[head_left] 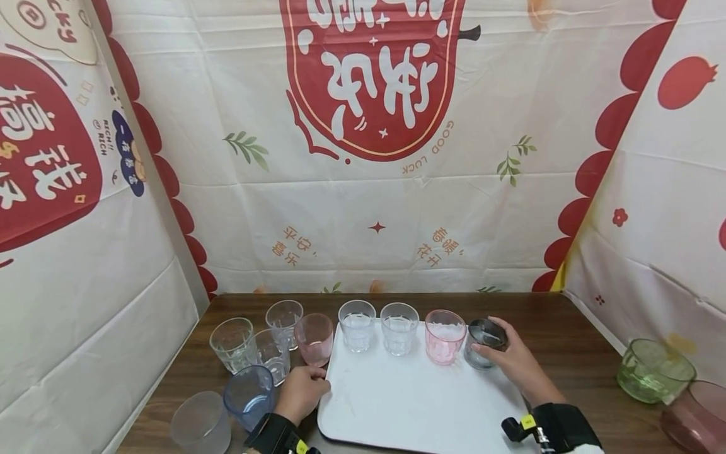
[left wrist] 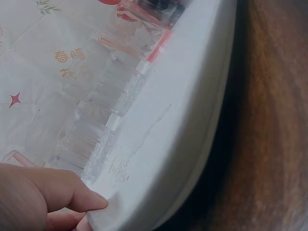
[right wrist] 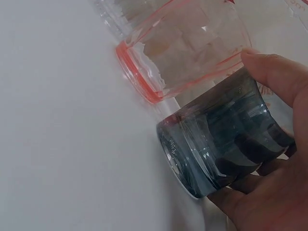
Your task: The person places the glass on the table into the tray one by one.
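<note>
My right hand (head_left: 518, 359) grips a dark grey glass (head_left: 482, 343) at the back right of a white tray (head_left: 408, 403). In the right wrist view the fingers wrap round the dark glass (right wrist: 221, 137), and its base is on or just over the tray. Directly left of it stands a pink glass (head_left: 445, 337), then two clear glasses (head_left: 399, 329), all in a row along the tray's back edge. With thumb and fingers my left hand (head_left: 303, 392) pinches the tray's left rim; the left wrist view shows the thumb on the rim (left wrist: 108, 216).
Left of the tray, several glasses crowd the brown table (head_left: 187, 378): clear ones (head_left: 232, 345), a pink one (head_left: 314, 340), a blue one (head_left: 249, 394) and a frosted one (head_left: 201, 422). At the far right are a green glass (head_left: 654, 372) and a mauve glass (head_left: 697, 416). A printed cloth (head_left: 363, 202) hangs behind.
</note>
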The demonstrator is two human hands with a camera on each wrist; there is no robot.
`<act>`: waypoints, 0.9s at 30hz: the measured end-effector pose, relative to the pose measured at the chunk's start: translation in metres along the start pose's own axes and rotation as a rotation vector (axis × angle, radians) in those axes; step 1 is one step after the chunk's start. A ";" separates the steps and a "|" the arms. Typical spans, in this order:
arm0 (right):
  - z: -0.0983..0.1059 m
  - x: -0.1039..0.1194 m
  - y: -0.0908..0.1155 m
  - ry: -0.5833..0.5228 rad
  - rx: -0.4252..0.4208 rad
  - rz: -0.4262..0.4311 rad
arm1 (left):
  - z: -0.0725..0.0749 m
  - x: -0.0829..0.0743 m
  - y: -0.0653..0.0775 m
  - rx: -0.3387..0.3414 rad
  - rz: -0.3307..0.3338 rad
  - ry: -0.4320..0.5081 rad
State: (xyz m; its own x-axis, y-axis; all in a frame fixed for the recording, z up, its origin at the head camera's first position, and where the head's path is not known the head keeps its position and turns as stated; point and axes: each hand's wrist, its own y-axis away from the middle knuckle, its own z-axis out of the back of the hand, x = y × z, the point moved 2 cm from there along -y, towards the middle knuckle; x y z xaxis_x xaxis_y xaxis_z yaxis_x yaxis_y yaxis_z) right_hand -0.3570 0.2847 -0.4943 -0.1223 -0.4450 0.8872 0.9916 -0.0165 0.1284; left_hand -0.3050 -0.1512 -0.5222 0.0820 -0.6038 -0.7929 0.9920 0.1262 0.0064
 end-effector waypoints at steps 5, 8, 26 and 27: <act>0.001 0.005 -0.001 0.033 -0.002 0.015 | 0.002 -0.001 0.000 -0.012 -0.012 -0.010; 0.007 0.008 0.003 0.023 -0.014 0.081 | 0.004 -0.001 -0.001 -0.019 -0.015 -0.018; 0.118 -0.002 0.088 -0.038 -0.440 0.396 | 0.008 0.003 0.000 -0.019 -0.010 -0.028; 0.124 -0.005 0.093 -0.049 -0.463 0.389 | 0.009 0.003 0.000 -0.019 -0.013 -0.028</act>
State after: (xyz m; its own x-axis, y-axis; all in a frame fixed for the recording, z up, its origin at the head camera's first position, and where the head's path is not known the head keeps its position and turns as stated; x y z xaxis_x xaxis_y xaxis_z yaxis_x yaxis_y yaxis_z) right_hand -0.2692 0.3962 -0.4320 0.2622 -0.4552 0.8509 0.8779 -0.2536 -0.4062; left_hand -0.3041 -0.1600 -0.5192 0.0721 -0.6273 -0.7754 0.9910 0.1330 -0.0154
